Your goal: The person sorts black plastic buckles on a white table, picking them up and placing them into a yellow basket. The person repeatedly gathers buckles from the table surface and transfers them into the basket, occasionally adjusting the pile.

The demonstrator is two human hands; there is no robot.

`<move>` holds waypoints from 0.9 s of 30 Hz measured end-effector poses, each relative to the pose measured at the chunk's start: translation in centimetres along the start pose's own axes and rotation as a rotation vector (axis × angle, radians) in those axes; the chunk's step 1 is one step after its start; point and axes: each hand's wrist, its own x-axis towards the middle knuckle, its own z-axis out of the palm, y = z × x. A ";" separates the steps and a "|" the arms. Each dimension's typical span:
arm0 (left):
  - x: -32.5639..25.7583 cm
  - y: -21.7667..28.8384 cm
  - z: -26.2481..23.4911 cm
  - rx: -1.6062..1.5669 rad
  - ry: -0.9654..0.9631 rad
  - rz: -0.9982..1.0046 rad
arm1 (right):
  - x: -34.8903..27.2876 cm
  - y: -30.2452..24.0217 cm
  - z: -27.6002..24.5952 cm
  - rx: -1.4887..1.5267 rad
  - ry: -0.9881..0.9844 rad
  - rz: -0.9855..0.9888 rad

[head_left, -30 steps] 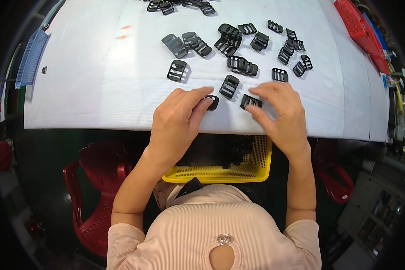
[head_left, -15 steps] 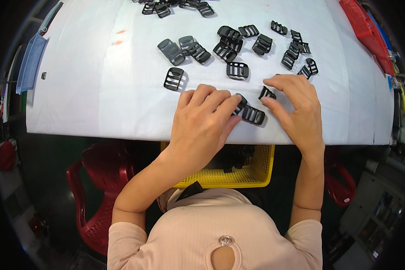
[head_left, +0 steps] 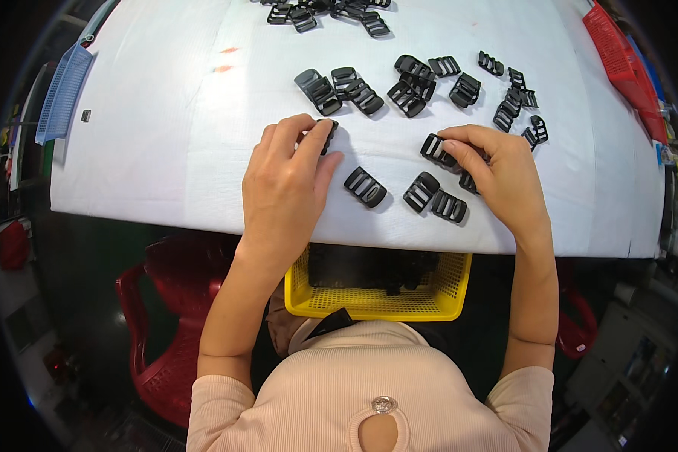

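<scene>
The small black slotted pieces look like plastic strap buckles. My left hand (head_left: pixel 285 172) has its thumb and fingers closed on a buckle (head_left: pixel 330 137), mostly hidden by the fingers. Over to the right, my right hand (head_left: pixel 502 175) pinches the edge of another buckle (head_left: pixel 435 149) between thumb and forefinger. A further buckle (head_left: pixel 467 181) is partly covered beneath that hand. Between the hands lie a single buckle (head_left: pixel 365 187) and a touching pair, one buckle (head_left: pixel 422 191) tilted beside a second buckle (head_left: pixel 450 206).
Loose clusters of buckles (head_left: pixel 412 87) lie farther back on the white-covered table (head_left: pixel 166 151), with a pile (head_left: pixel 328 9) at the far edge. A yellow basket (head_left: pixel 377 307) with dark pieces sits below the near edge. A blue basket (head_left: pixel 64 94) and red basket (head_left: pixel 625 71) flank the table.
My left hand has moved left, leaving a buckle in the middle and taking hold of the lone one at left. My right hand has come onto a buckle slightly farther back. The view has shifted a little.
</scene>
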 end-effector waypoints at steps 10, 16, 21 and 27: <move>0.2 -0.5 -1.2 -0.110 -0.077 -0.060 | 3.5 -0.8 3.6 -0.439 0.306 -0.448; 3.3 -3.0 -0.5 0.127 -0.030 0.246 | 1.8 -1.0 2.9 -0.297 0.228 -0.374; 4.5 -3.8 0.3 0.195 -0.131 0.361 | 1.7 -2.0 3.1 -0.282 0.254 -0.376; 3.9 -2.7 -1.4 -0.312 -0.188 -0.081 | 2.6 -0.3 3.5 -0.483 0.255 -0.529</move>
